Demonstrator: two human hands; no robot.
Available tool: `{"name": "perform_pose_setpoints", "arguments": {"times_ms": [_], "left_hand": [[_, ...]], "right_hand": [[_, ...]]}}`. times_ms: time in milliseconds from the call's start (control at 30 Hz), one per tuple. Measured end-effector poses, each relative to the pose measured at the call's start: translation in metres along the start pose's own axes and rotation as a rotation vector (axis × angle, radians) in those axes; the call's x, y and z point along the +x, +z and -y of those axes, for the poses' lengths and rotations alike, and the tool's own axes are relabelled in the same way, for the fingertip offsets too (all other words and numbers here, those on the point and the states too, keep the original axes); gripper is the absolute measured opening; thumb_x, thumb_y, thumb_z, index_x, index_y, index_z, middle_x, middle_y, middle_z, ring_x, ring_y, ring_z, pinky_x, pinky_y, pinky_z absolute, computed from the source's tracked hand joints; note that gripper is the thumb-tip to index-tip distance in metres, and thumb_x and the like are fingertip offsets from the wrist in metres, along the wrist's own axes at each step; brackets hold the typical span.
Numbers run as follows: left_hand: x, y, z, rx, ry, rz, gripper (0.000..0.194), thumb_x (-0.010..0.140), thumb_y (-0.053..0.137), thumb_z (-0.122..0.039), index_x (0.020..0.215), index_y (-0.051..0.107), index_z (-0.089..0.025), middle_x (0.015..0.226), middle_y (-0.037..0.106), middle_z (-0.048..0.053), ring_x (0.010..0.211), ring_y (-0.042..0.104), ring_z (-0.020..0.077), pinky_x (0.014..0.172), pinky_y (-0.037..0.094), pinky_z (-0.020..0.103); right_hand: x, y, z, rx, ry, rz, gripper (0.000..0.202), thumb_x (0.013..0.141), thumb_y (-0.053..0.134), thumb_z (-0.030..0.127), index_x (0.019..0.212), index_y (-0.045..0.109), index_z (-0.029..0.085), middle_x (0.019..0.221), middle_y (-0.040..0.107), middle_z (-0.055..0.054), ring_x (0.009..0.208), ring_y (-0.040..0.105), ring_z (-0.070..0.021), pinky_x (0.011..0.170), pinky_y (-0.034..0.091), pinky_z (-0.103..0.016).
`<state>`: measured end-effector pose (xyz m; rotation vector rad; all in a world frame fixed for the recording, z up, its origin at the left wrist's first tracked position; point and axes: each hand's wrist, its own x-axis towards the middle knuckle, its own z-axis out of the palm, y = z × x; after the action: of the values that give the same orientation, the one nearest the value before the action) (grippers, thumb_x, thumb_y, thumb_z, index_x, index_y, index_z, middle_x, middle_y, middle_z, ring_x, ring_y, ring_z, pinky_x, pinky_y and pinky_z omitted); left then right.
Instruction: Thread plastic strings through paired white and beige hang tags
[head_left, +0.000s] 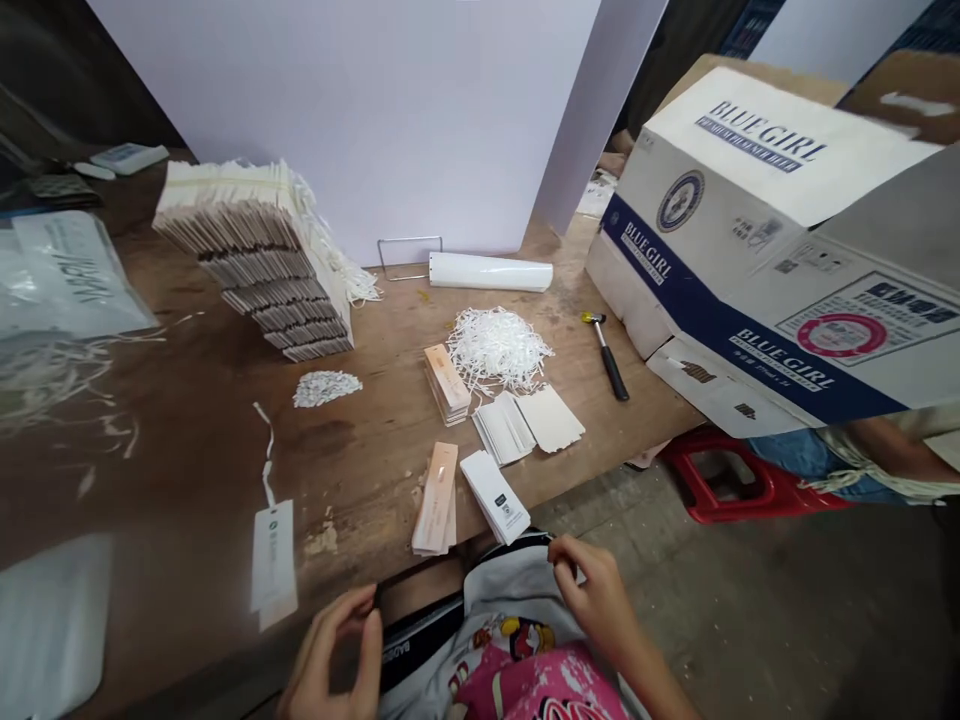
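My left hand (334, 655) is over my lap by the table's front edge, fingers curved, with a gap between thumb and forefinger. To the right, my right hand (589, 585) is pinched above my lap; anything between its fingertips is too small to name. Just past my hands lie a stack of orange tags (436, 500) and a stack of white tags (495, 497). Behind them are another orange stack (448, 383), pale card stacks (504, 428) and a pile of white strings (499, 348). A tag with a string (274, 555) lies at the left.
Large bundled tag stacks (262, 260) stand at the back left, near small white pieces (326, 388). A hammer (606, 358) lies right of the strings. A beer carton (750, 250) overhangs the right side, above a red stool (720, 480). A white panel (360, 110) closes the back.
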<state>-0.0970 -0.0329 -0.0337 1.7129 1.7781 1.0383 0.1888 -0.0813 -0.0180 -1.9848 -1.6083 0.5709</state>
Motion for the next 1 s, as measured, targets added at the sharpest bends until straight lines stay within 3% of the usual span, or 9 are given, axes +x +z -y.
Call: {"name": "perform_pose_setpoints", "arguments": {"times_ms": [167, 267, 367, 600, 1000], "left_hand": [[0.005, 0.049, -0.034, 0.073, 0.094, -0.07, 0.049, 0.083, 0.061, -0.031, 0.129, 0.053, -0.017, 0.127, 0.06, 0.014, 0.117, 0.059, 0.0281, 0.1, 0.048, 0.039], [0.006, 0.079, -0.052, 0.132, 0.079, -0.07, 0.061, 0.083, 0.061, -0.025, 0.14, 0.041, -0.017, 0.139, 0.051, 0.016, 0.129, 0.05, 0.0289, 0.107, 0.044, 0.04], [0.007, 0.097, -0.06, 0.198, 0.028, -0.099, 0.061, 0.085, 0.06, -0.022, 0.142, 0.04, -0.017, 0.143, 0.048, 0.017, 0.132, 0.047, 0.0289, 0.108, 0.042, 0.04], [0.007, 0.107, -0.061, 0.256, -0.023, -0.081, 0.054, 0.087, 0.057, -0.019, 0.139, 0.044, -0.021, 0.141, 0.052, 0.012, 0.132, 0.048, 0.0264, 0.109, 0.041, 0.038], [-0.002, 0.116, -0.059, 0.31, 0.036, -0.193, 0.047, 0.086, 0.06, -0.017, 0.132, 0.051, -0.018, 0.128, 0.063, 0.013, 0.119, 0.06, 0.0229, 0.1, 0.049, 0.032]], "right_hand": [[0.009, -0.003, -0.012, 0.066, -0.029, -0.014, 0.022, 0.085, 0.041, 0.017, 0.074, 0.059, 0.018, 0.064, 0.064, 0.0, 0.058, 0.061, -0.0117, 0.059, 0.043, -0.019], [0.006, -0.004, -0.024, 0.1, -0.022, -0.049, 0.021, 0.085, 0.043, 0.018, 0.074, 0.061, 0.018, 0.064, 0.065, 0.0, 0.056, 0.062, -0.0117, 0.057, 0.044, -0.019], [-0.002, -0.004, -0.038, 0.109, 0.024, -0.057, 0.021, 0.085, 0.045, 0.021, 0.074, 0.063, 0.019, 0.065, 0.067, -0.001, 0.056, 0.063, -0.0123, 0.057, 0.046, -0.019], [-0.012, 0.0, -0.06, 0.134, 0.137, -0.062, 0.022, 0.085, 0.046, 0.026, 0.076, 0.064, 0.019, 0.062, 0.066, -0.001, 0.055, 0.061, -0.0126, 0.058, 0.046, -0.019], [0.002, 0.006, -0.055, 0.175, 0.055, -0.014, 0.021, 0.086, 0.045, 0.022, 0.076, 0.064, 0.018, 0.063, 0.066, -0.001, 0.055, 0.061, -0.0117, 0.057, 0.046, -0.018]]}}
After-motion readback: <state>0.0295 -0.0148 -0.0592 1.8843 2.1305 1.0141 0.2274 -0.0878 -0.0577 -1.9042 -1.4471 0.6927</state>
